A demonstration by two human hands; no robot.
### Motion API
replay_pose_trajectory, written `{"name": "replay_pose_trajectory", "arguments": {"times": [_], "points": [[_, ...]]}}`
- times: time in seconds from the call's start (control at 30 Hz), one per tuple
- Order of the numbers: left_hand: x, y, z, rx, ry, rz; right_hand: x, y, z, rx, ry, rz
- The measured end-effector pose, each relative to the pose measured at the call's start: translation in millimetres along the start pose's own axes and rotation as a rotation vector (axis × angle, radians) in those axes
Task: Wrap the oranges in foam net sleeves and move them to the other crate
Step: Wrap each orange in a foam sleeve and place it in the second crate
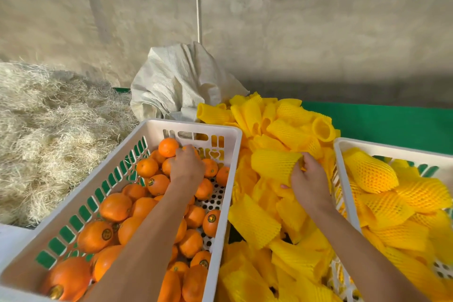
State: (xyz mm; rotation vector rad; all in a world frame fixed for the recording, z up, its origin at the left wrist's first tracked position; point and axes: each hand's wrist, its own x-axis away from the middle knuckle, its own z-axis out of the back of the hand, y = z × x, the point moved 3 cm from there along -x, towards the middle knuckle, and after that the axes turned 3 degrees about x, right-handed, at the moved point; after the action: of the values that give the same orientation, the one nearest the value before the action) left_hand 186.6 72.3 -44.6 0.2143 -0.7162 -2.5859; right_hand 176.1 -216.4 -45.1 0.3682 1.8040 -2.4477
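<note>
A white slotted crate (235, 144) on the left holds several bare oranges (115, 207). My left hand (187, 165) reaches into its far end, fingers curled down over an orange that the hand mostly hides. Between the crates lies a heap of yellow foam net sleeves (255, 223). My right hand (310, 180) grips one open sleeve (274, 163) by its right end, lifted above the heap. A second white crate (343, 144) on the right holds several oranges wrapped in yellow sleeves (370, 171).
A white woven sack (176, 86) stands behind the left crate. A pile of dry straw (49, 130) fills the left side. A green surface (392, 122) lies behind the right crate, with a grey concrete wall beyond.
</note>
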Motion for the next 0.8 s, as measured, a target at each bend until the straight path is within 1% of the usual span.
{"name": "replay_pose_trajectory", "arguments": {"times": [0.07,0.1,0.13,0.2,0.27,0.3,0.37,0.43,0.47,0.53,0.57,0.63,0.67,0.73,0.8], "points": [[2,18,5,0.249,0.089,-0.164,0,-2,1,-0.029,0.035,0.005],[7,29,6,0.402,0.111,-0.251,1,-2,2,-0.052,0.048,0.0],[15,42,8,0.499,0.114,-0.33,1,-2,2,-0.07,0.053,-0.005],[32,64,5,0.673,0.019,-0.455,0,-2,2,-0.083,0.028,-0.01],[48,78,-4,0.827,-0.096,-0.507,1,-2,-4,-0.138,-0.052,-0.028],[54,85,-9,0.889,-0.143,-0.521,3,-3,-7,-0.206,-0.092,-0.044],[62,94,-19,0.972,-0.223,-0.511,7,-8,-11,-0.334,-0.138,-0.053],[68,100,-29,1.053,-0.298,-0.447,9,-15,-8,-0.33,-0.126,0.036],[71,102,-32,1.091,-0.352,-0.399,9,-17,-6,-0.276,-0.104,0.099],[76,104,-43,1.173,-0.525,-0.267,8,-18,-4,-0.12,-0.07,0.183],[79,104,-46,1.155,-0.567,-0.241,9,-18,-5,-0.043,-0.064,0.192],[80,100,-53,0.996,-0.537,-0.266,10,-18,-6,0.072,-0.064,0.195],[80,100,-57,0.976,-0.551,-0.269,12,-17,-7,0.107,-0.066,0.198],[78,101,-63,1.068,-0.659,-0.214,11,-16,-4,0.154,-0.064,0.191],[78,102,-63,1.108,-0.757,-0.184,8,-13,1,0.18,-0.063,0.138]]}}
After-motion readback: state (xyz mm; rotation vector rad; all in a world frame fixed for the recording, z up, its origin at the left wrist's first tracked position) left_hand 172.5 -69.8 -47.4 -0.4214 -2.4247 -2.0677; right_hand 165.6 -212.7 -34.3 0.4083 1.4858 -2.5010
